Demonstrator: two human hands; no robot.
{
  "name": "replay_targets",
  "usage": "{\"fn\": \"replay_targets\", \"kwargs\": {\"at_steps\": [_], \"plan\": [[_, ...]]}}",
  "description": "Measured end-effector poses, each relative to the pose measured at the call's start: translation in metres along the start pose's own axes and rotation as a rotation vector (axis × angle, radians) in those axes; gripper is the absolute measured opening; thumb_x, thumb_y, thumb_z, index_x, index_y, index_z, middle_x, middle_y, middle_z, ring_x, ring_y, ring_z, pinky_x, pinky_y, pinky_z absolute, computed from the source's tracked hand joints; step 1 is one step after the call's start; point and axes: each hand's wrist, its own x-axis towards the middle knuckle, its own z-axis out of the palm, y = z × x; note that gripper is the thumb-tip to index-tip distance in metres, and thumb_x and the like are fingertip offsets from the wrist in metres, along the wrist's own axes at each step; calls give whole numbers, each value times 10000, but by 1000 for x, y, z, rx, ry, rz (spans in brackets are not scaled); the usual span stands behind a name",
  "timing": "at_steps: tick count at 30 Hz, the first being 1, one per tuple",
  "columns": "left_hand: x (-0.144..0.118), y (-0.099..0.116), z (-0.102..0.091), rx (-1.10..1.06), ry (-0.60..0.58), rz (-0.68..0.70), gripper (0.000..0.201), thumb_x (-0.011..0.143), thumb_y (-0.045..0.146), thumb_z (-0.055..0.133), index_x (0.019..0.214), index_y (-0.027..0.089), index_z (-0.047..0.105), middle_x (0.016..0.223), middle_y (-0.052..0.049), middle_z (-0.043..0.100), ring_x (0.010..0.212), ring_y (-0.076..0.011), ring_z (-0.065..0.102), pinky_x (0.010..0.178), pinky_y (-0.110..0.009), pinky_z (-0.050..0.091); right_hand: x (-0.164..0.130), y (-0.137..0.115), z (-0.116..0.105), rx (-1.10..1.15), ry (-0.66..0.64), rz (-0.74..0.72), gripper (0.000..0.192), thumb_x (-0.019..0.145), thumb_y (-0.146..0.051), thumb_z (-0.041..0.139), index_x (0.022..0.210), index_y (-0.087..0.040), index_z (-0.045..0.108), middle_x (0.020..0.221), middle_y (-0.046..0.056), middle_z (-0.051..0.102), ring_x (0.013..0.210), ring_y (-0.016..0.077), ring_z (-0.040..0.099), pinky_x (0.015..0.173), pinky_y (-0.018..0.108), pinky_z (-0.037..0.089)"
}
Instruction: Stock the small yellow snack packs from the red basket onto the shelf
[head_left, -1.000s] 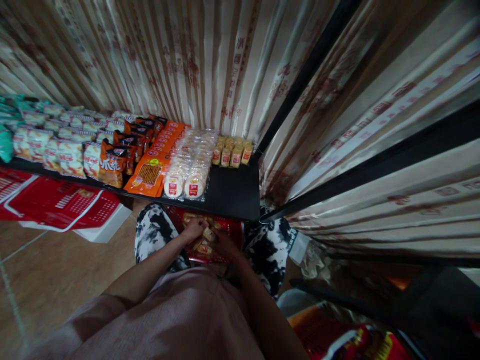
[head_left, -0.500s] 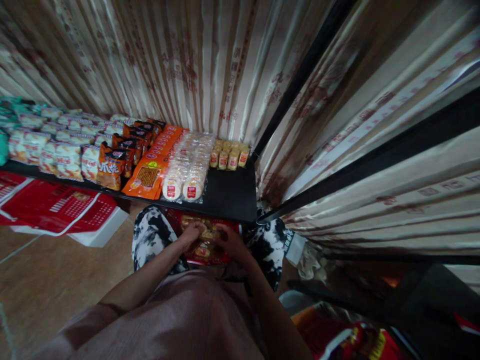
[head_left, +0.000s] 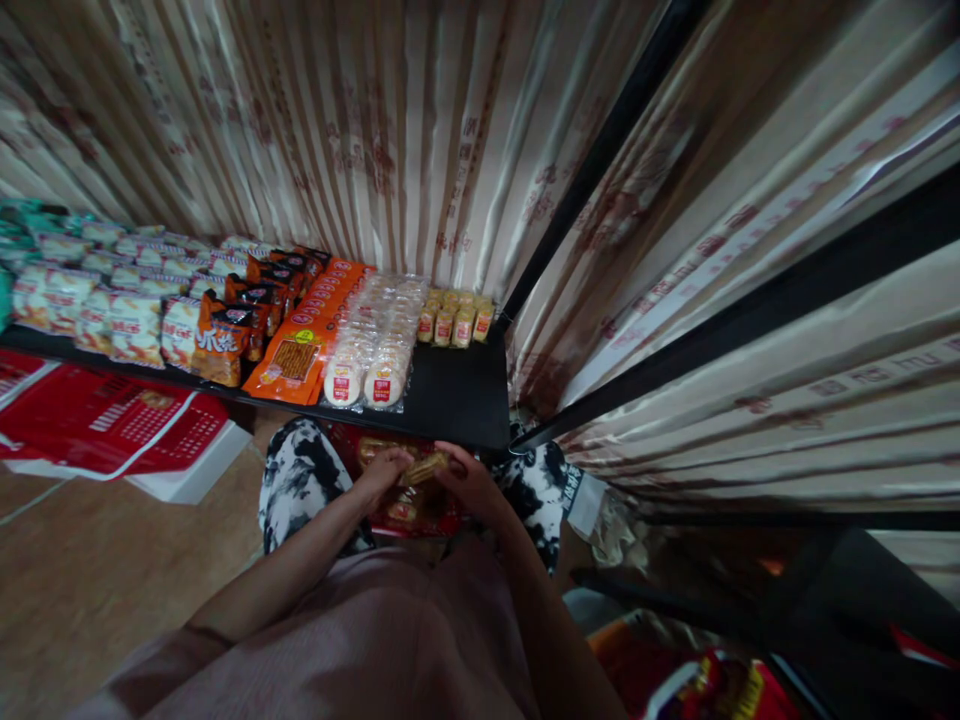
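Fingers of left hand and right hand pinched together on small snack packet, held just above red box on lap. Box interior dim, contents hard to make out. Black shelf front edge just beyond hands; bare stretch at its right end, in front of small yellow packs. Round cracker packs and orange bags fill the left. Curtain close behind shelf. Lower right dark, cut off.

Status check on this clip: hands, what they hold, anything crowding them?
Left hand and right hand both grip small snack packets over red bag on lap. Black shelf edge close ahead.
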Motion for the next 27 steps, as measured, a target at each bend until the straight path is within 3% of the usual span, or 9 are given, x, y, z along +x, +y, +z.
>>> {"fn": "replay_targets", "kwargs": {"at_steps": [5, 13, 21, 27], "plan": [[-6, 7, 4, -71, -23, -44, 62, 686, 163, 617, 662, 132, 570, 595, 5, 589, 545, -92, 540, 522, -191, 427, 0, -8, -1, 18, 0, -30, 514, 728, -332, 592, 1213, -181, 510, 1019, 45, 648, 885, 153, 613, 775, 274, 490], [-22, 21, 6, -135, -32, -127, 84, 734, 94, 530, 739, 131, 605, 644, -2, 616, 533, -83, 548, 477, -167, 432, 3, -22, 0, -24, 75, 54, 463, 732, -342, 555, 1155, -155, 553, 723, -1, 646, 637, 118, 578, 578, 218, 453], [-27, 26, 7, -205, -75, -148, 118, 806, 137, 469, 802, 130, 587, 603, 4, 610, 407, -69, 520, 392, -159, 411, 15, -18, 5, 70, 164, 70, 376, 698, -415, 575, 980, -171, 619, 813, 29, 682, 731, 165, 622, 619, 257, 486], [-29, 33, 7, -215, -103, -131, 153, 854, 158, 415, 868, 114, 561, 563, -1, 599, 385, -87, 536, 380, -175, 437, 18, -15, 3, 101, 175, 67, 304, 697, -430, 576, 855, -173, 614, 774, 29, 676, 742, 176, 629, 660, 274, 491]]}}
